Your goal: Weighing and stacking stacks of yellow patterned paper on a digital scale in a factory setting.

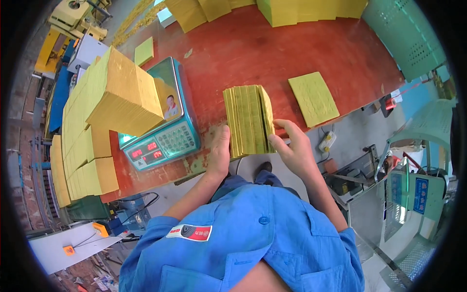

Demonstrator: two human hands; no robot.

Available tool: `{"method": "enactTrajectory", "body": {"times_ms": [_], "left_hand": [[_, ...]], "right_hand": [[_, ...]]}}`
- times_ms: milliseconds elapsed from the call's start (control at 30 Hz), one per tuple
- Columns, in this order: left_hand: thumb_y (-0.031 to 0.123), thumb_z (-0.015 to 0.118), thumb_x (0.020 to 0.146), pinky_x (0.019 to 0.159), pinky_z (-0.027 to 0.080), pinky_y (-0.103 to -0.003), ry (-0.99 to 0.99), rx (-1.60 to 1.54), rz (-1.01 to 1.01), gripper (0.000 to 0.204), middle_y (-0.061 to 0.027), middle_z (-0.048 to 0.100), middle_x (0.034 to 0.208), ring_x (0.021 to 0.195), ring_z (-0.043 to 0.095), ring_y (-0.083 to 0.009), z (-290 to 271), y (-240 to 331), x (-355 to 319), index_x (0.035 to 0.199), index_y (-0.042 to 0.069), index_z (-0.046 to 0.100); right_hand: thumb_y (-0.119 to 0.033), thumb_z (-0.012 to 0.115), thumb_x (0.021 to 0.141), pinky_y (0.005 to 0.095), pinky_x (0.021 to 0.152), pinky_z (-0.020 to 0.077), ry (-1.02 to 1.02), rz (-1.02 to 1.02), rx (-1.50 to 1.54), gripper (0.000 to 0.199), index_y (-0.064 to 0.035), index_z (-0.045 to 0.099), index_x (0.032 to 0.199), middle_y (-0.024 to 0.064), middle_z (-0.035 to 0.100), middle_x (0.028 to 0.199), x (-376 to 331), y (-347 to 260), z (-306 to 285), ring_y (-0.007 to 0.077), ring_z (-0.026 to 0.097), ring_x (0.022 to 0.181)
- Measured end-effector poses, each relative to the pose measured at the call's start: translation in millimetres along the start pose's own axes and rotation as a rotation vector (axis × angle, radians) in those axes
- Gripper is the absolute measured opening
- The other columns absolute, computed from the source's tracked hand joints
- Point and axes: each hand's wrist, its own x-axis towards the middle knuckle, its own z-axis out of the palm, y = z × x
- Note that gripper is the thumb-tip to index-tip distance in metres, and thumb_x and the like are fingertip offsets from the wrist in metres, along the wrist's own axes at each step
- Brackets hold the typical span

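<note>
Both hands hold one bundle of yellow paper sheets [248, 119] standing on edge on the red counter [272, 53]: left hand [220, 151] pressed flat against its left side, right hand [291, 146] in a closed grip on its right corner. Judged in progress: this bundle is not yet on the stacks. Beyond the grip: one loose pad [314, 98] right, one electronic scale [168, 117] left carrying one block [124, 95], further stacks [80, 160] beyond, number unclear.

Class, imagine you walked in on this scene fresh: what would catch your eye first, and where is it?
The bundle of yellow paper sheets standing on edge at the near edge of the red table, pressed between the left hand and right hand. At left, a tall block of stacked yellow paper sits on a teal digital scale; a single yellow sheet lies at right.
</note>
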Motion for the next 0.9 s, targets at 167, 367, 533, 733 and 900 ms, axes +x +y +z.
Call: {"method": "enactTrajectory", "body": {"times_ms": [167, 367, 533, 733, 900], "left_hand": [[0.031, 0.052, 0.101, 0.097, 0.044, -0.034, -0.118, 0.053, 0.050, 0.046, -0.0116, 0.059, 0.121, 0.110, 0.056, -0.0181, 12, 14, 6, 0.132, -0.004, 0.049], [0.029, 0.066, 0.093, 0.085, 0.050, -0.035, -0.117, 0.104, 0.142, 0.047, -0.0146, 0.061, 0.116, 0.099, 0.062, -0.0210, 31, 19, 11, 0.122, -0.005, 0.053], [0.029, 0.069, 0.089, 0.088, 0.048, -0.038, -0.086, 0.344, 0.231, 0.049, -0.0188, 0.062, 0.107, 0.100, 0.062, -0.0268, 35, 31, 9, 0.119, -0.006, 0.053], [0.028, 0.062, 0.094, 0.092, 0.046, -0.038, -0.098, 0.312, 0.300, 0.050, -0.0201, 0.060, 0.116, 0.109, 0.058, -0.0257, 28, 12, 13, 0.129, -0.006, 0.051], [0.024, 0.048, 0.101, 0.098, 0.044, -0.039, -0.119, 0.315, 0.202, 0.041, -0.0172, 0.060, 0.121, 0.115, 0.056, -0.0265, 14, 16, 19, 0.132, -0.004, 0.051]], "right_hand": [[-0.020, 0.065, 0.090, 0.0329, 0.076, 0.0536, -0.033, 0.166, 0.129, 0.039, 0.0031, 0.057, 0.120, 0.0204, 0.065, 0.109, 5, 4, 8, 0.0206, 0.067, 0.091], [-0.020, 0.062, 0.093, 0.0310, 0.080, 0.0519, -0.008, 0.251, 0.390, 0.037, 0.0038, 0.056, 0.122, 0.0172, 0.066, 0.109, 8, 5, 9, 0.0176, 0.063, 0.100], [-0.018, 0.061, 0.094, 0.0305, 0.086, 0.0497, -0.022, 0.262, 0.527, 0.036, 0.0042, 0.056, 0.122, 0.0146, 0.066, 0.109, 9, 11, 3, 0.0170, 0.062, 0.101], [-0.015, 0.056, 0.095, 0.0271, 0.086, 0.0458, -0.032, 0.315, 0.529, 0.034, 0.0028, 0.056, 0.124, 0.0079, 0.065, 0.108, 7, 9, 0, 0.0124, 0.058, 0.098], [-0.012, 0.053, 0.096, 0.0255, 0.086, 0.0451, -0.012, 0.253, 0.466, 0.032, 0.0044, 0.058, 0.123, 0.0059, 0.065, 0.109, 10, 22, -2, 0.0108, 0.058, 0.098]]}}
